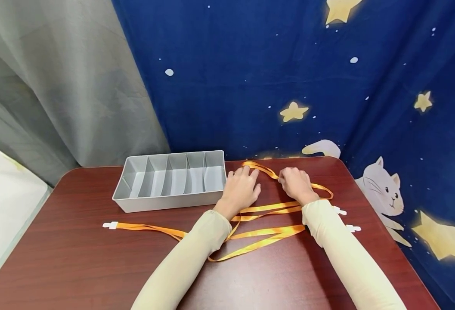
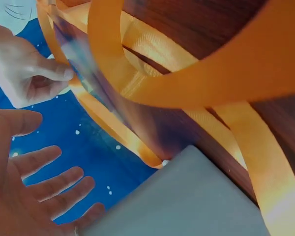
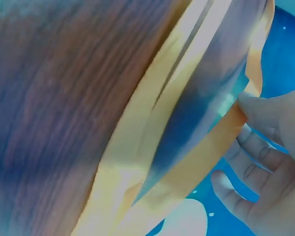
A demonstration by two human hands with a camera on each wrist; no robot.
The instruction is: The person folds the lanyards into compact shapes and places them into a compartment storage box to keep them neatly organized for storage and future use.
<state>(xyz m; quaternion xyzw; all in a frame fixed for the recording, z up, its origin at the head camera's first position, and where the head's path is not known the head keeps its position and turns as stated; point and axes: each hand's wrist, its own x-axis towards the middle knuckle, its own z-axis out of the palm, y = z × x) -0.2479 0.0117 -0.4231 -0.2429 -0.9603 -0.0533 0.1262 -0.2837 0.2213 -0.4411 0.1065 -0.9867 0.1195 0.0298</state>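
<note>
My right hand (image 1: 296, 183) pinches an orange lanyard (image 1: 264, 168) between thumb and fingers near the far edge of the table. In the right wrist view the thumb presses the flat strap (image 3: 201, 160) against the index finger. My left hand (image 1: 239, 188) hovers beside the box's right end with its fingers spread. Nothing is between those fingers (image 2: 64, 174) in the left wrist view. More orange lanyard straps (image 1: 266, 234) lie in loops across the table under and between the forearms. One lanyard (image 1: 146, 227) stretches out to the left, ending in a white clip (image 1: 110, 225).
A grey divided box (image 1: 173, 201) stands at the back, left of the hands, its compartments bare. Two white clips, an upper clip (image 1: 339, 210) and a lower clip (image 1: 353, 228), lie right of the right sleeve. Curtains hang behind the reddish-brown table (image 1: 76, 258).
</note>
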